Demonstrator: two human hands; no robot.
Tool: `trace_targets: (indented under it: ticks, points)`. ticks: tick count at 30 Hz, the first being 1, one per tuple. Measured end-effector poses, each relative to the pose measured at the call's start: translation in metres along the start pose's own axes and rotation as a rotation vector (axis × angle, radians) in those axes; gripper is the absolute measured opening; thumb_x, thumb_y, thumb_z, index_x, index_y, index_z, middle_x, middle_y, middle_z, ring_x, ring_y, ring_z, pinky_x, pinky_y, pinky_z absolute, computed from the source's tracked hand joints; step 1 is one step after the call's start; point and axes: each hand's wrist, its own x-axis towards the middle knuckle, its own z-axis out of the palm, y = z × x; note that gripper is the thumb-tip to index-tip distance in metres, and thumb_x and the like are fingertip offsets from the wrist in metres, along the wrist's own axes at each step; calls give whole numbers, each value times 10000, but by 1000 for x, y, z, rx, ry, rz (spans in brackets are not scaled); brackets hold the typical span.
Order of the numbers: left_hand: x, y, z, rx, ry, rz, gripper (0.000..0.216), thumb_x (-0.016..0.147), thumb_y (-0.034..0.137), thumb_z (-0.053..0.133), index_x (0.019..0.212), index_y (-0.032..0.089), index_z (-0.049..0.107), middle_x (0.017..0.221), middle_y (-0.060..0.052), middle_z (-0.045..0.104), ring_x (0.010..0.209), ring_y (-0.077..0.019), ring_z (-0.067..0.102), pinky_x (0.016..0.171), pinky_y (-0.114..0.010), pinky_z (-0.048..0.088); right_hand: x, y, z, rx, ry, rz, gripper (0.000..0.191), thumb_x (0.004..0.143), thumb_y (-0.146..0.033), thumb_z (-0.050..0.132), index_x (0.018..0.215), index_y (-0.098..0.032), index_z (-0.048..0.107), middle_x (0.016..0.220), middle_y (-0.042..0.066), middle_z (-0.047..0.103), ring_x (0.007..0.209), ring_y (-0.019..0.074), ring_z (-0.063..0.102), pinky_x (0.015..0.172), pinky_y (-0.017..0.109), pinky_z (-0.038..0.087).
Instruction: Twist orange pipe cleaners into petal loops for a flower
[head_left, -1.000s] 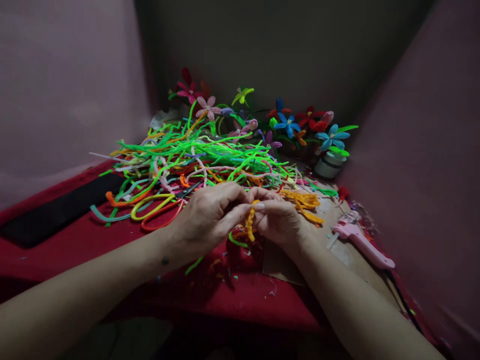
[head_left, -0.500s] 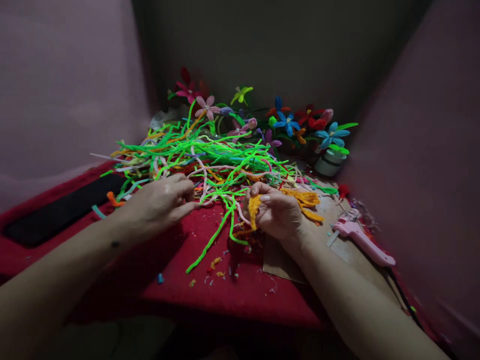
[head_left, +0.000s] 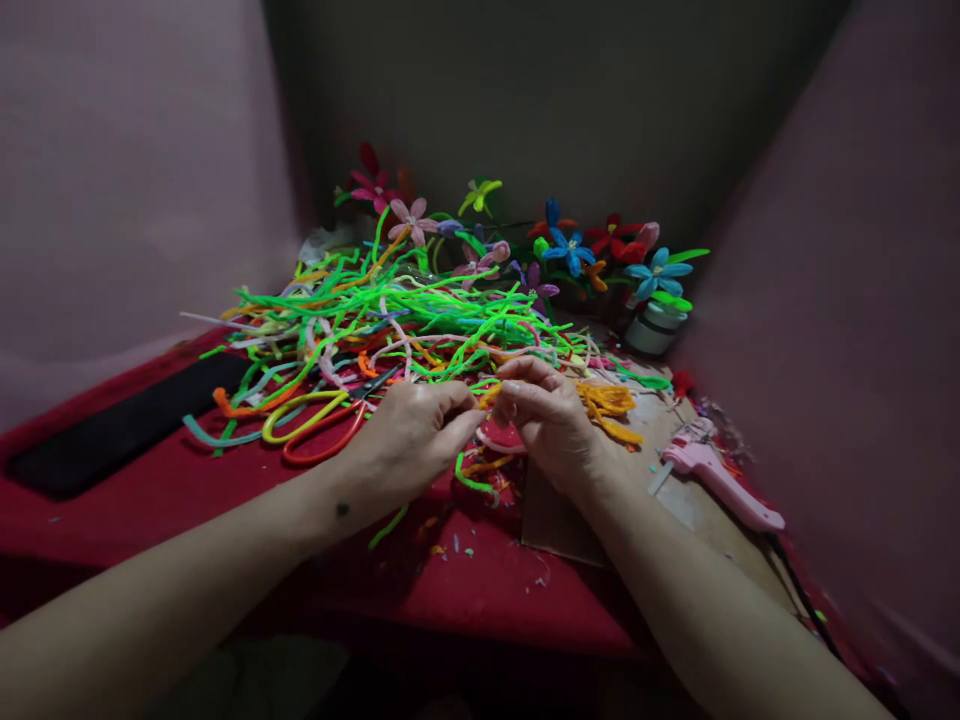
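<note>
My left hand point(head_left: 416, 432) is closed, with thumb and forefinger pinched at the edge of a folded orange pipe cleaner point(head_left: 491, 395). From the other side, my right hand point(head_left: 546, 415) grips the same piece between bent fingers. Most of it is hidden by the fingertips. Behind both hands spreads a tangled heap of pipe cleaners point(head_left: 442, 305), mainly bright green. More orange pipe cleaners point(head_left: 607, 402) lie just past my right hand. Scissors point(head_left: 361, 406) with one yellow and one red handle loop rest left of my left hand.
Finished fuzzy flowers point(head_left: 574, 250) stand at the back, near a white jar point(head_left: 655, 327). A pink glue gun point(head_left: 720, 478) lies on cardboard point(head_left: 559, 520) at the right. On the left is a long black object point(head_left: 127, 425). Scraps dot the red cloth point(head_left: 480, 590).
My left hand has moved right, from the heap's edge to the orange pipe cleaner in my right hand. This uncovers the scissors. The right hand stays nearly in place.
</note>
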Motion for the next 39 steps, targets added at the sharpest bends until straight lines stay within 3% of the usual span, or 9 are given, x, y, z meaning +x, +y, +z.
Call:
trace_targets:
  ticks: [5,10,15,19,25,29,33,36,39]
  points:
    - [3,-3,-3,-151,-48,-59,249,805,267,469,603,153,558,488,34,477,467,-80,435,470,-199,331,-1,6,-2,-143,-82,23,156,663,-243,721,780,-162,655,571,-34,579,488,78,489,511,228,395]
    - [5,1,-8,-555,-271,-282,221,816,242,445,635,152,533,436,45,496,332,-57,403,351,-174,287,-2,9,-1,-48,-110,45,159,650,-236,742,749,-168,636,617,-32,615,528,94,561,555,241,450]
    - [4,-1,-12,-673,-324,-312,208,797,238,481,629,137,551,446,32,514,325,-47,408,338,-163,255,-2,7,1,14,-127,110,178,622,-238,765,722,-161,640,617,-16,638,546,110,592,557,244,470]
    - [4,0,-12,-553,-240,-295,284,835,321,456,626,146,534,428,37,486,340,-58,394,357,-178,278,-3,6,1,3,-88,79,170,633,-237,758,717,-168,628,574,-30,606,516,98,560,544,239,462]
    - [4,-2,-6,-207,-15,-71,201,787,307,536,705,143,620,537,25,521,488,-78,439,464,-188,341,-3,9,-1,-115,-58,58,163,673,-273,729,753,-176,626,564,-38,574,479,88,508,488,228,416]
    - [7,-6,-4,-236,-57,-101,231,811,278,480,684,142,617,518,31,502,458,-71,414,439,-183,316,-2,8,0,-159,-88,9,144,709,-282,688,765,-164,630,544,-35,558,473,95,498,501,244,400]
    - [10,-12,-1,-190,-83,-94,235,809,290,469,690,143,609,539,23,527,477,-81,443,459,-191,333,-4,7,4,-297,-17,-14,189,710,-300,664,621,-149,593,519,-28,537,459,84,460,491,242,363]
    - [8,-16,6,30,-9,0,224,813,263,454,694,140,600,592,-7,579,537,-105,504,514,-213,363,-6,9,8,-355,55,-22,207,705,-302,648,589,-152,567,494,-38,503,441,74,419,459,232,315]
    - [4,-18,17,389,92,196,228,842,222,413,746,129,598,631,-42,612,552,-139,542,510,-246,349,-8,11,11,-353,129,-20,200,697,-285,632,574,-153,547,481,-45,485,427,67,399,433,222,281]
